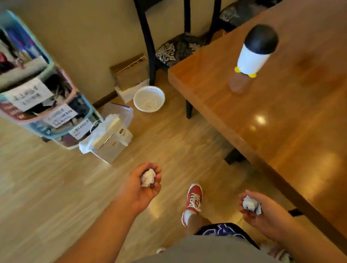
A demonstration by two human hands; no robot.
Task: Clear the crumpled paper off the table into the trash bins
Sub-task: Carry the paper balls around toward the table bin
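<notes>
My left hand (pixel 141 187) is cupped palm-up over the wooden floor, holding a white crumpled paper ball (pixel 148 177). My right hand (pixel 260 212) hangs beside the table edge, closed around a second crumpled paper ball (pixel 251 205). Ahead on the floor stands a round white mesh trash bin (pixel 149 98) with a white liner. Nearer is a square clear bin (pixel 110 138) lined with a white bag and partly covered by a white box. The wooden table (pixel 296 129) fills the right side.
A penguin-shaped container (pixel 255 55) stands on the table. A stacked plastic drawer unit (pixel 26 89) full of items stands at the left. Dark chairs (pixel 168 46) are tucked at the table's far end. My red shoe (pixel 193 200) is on the floor between my hands.
</notes>
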